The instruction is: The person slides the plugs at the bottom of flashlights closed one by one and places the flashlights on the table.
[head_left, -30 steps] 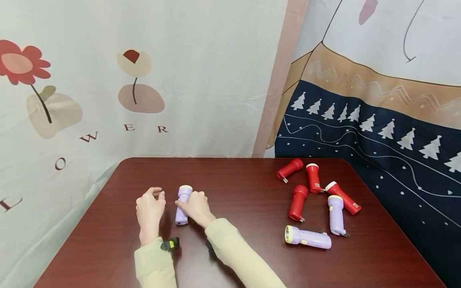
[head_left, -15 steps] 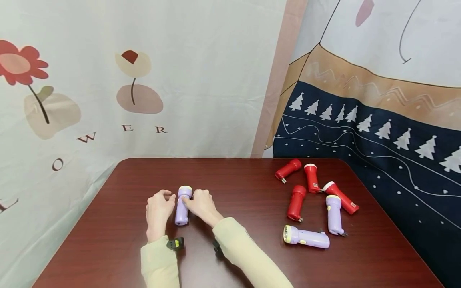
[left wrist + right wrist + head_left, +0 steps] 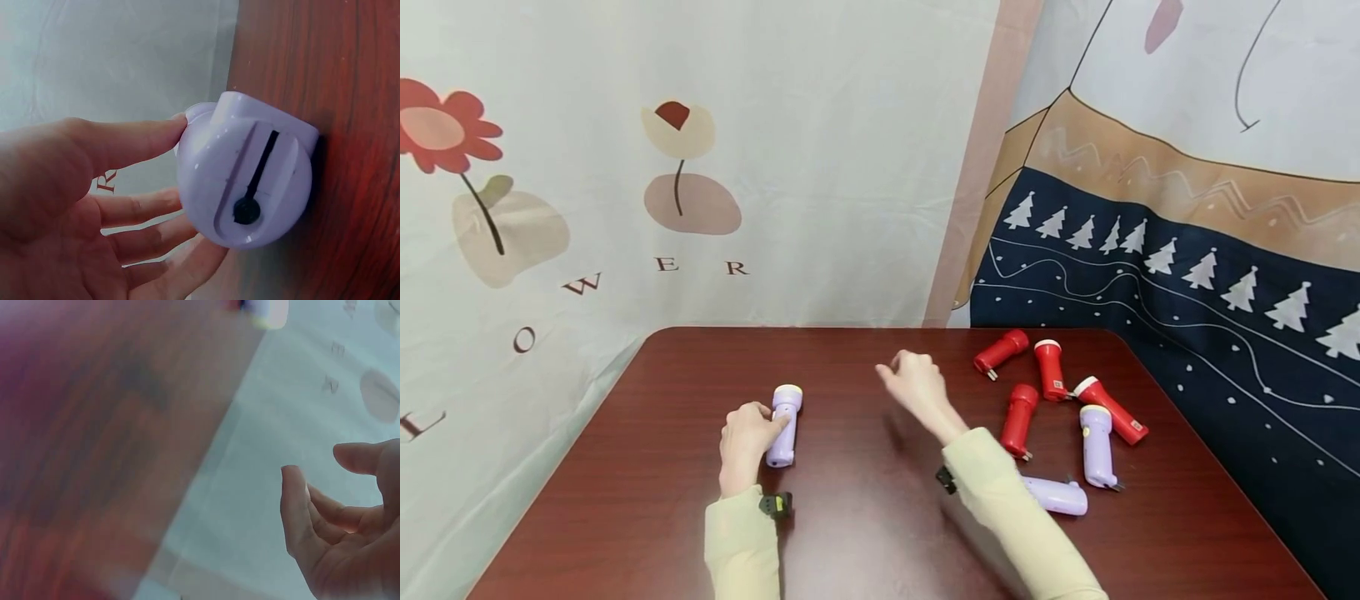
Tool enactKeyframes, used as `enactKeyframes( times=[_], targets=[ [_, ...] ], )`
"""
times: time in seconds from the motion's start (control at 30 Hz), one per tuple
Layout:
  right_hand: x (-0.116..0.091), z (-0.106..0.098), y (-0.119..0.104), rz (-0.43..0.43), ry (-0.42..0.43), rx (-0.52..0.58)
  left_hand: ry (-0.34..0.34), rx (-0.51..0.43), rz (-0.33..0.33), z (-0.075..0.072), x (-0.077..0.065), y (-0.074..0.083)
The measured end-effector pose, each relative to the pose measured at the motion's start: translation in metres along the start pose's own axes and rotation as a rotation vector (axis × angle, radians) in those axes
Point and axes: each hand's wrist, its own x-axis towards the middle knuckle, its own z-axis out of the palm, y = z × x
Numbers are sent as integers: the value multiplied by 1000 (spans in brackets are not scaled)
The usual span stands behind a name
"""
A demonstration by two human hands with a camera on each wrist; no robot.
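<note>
In the head view, a purple flashlight lies on the left half of the table, its wide head toward the wall. My left hand holds it from the left side, the thumb over its body. In the left wrist view, the flashlight's slotted rear end faces the camera; the thumb touches its upper side and the fingers bend along its lower side, their tips partly hidden. My right hand hovers over the middle of the table with loosely bent fingers. Nothing is between its thumb and fingers in the right wrist view.
On the right lie several red flashlights, some with prongs showing. Near them are an upright-pointing purple flashlight and another purple flashlight, partly covered by the right sleeve. The brown table ends at a cloth-hung wall.
My right hand has let go of the left purple flashlight and moved right, away from it. The left hand has come in from the left and taken hold of that flashlight.
</note>
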Motion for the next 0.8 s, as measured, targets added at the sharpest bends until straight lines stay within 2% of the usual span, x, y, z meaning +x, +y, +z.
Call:
enactKeyframes(
  times=[0.2,0.4,0.6,0.8],
  targets=[
    [0,-39,49,52,29,-101,-26,-13,-11,-2,0,1],
    [-6,-67,95,155,-57,-224,-26,-6,-5,-4,0,2],
    [-14,-80,128,250,-160,-353,-28,-4,-6,-5,0,3],
    [-22,-84,149,331,-221,-354,-30,-17,2,-5,0,3]
  ],
)
